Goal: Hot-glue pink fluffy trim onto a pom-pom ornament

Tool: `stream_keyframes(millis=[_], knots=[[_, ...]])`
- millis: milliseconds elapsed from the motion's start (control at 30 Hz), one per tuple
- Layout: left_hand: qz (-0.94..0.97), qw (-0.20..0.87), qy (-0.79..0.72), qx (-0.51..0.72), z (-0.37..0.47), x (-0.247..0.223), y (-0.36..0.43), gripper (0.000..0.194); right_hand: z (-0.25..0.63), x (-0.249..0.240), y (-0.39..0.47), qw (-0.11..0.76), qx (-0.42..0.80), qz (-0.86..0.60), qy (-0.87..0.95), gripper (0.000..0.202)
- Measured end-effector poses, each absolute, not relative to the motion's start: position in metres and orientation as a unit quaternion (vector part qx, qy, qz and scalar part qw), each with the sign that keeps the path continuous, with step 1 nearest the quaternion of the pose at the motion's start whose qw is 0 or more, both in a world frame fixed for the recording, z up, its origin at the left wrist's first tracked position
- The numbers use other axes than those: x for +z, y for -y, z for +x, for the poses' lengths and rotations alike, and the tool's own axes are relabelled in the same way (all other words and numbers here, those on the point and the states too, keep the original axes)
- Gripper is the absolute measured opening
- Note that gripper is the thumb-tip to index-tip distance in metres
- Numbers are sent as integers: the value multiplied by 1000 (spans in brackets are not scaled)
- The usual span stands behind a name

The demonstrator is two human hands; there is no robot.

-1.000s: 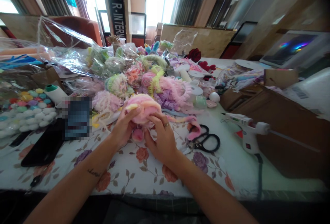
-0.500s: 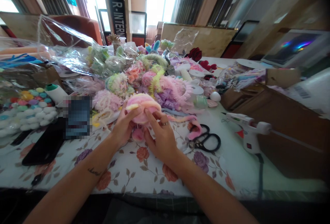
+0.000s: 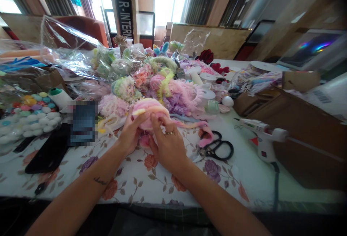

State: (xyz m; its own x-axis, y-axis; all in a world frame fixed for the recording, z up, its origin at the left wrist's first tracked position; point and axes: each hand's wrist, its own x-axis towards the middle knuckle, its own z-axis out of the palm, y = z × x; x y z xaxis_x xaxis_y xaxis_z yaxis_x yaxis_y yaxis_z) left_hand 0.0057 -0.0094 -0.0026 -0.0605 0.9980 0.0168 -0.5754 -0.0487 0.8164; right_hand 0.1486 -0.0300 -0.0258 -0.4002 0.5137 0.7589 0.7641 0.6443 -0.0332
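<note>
A fluffy pink and yellow ball point(image 3: 148, 114) is held up between both hands above the flowered cloth. My left hand point(image 3: 130, 134) grips its left side, thumb across the front. My right hand point(image 3: 169, 140), with a ring on one finger, presses thumb and fingers against its right side. A small pink pompom point(image 3: 144, 141) hangs under the ball between the hands. From the right side a fluffy pink and peach strip point(image 3: 204, 129) trails over the cloth to the black-handled scissors point(image 3: 217, 150).
Behind the hands lies a heap of pastel yarn and trims point(image 3: 162, 84). A white glue gun point(image 3: 264, 134) and cardboard box point(image 3: 298, 138) stand right. At left are a black phone point(image 3: 48, 152), a bag of pompoms point(image 3: 38, 116) and a thread spool point(image 3: 61, 99).
The fingers of my right hand have shifted slightly on the ball and sit closer together. The whole view has moved a little. The ball stays in both hands.
</note>
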Motion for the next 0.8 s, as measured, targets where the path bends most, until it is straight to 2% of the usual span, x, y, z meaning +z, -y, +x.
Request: stream_keyframes(millis=[100,233,433,667,800], knots=[[313,600,-338,654,5,-2,8,41,148,-29,28,367,-164,-409,819,66],[296,603,-351,652,6,-1,8,41,149,-28,29,384,-161,-409,812,66],[296,614,-336,650,9,-1,10,39,147,-20,34,376,-179,-391,821,52],[271,594,-344,675,8,-4,6,36,147,-25,34,343,-164,-414,827,56],[255,588,-343,686,7,-2,4,39,148,-22,31,365,-159,-414,818,52]])
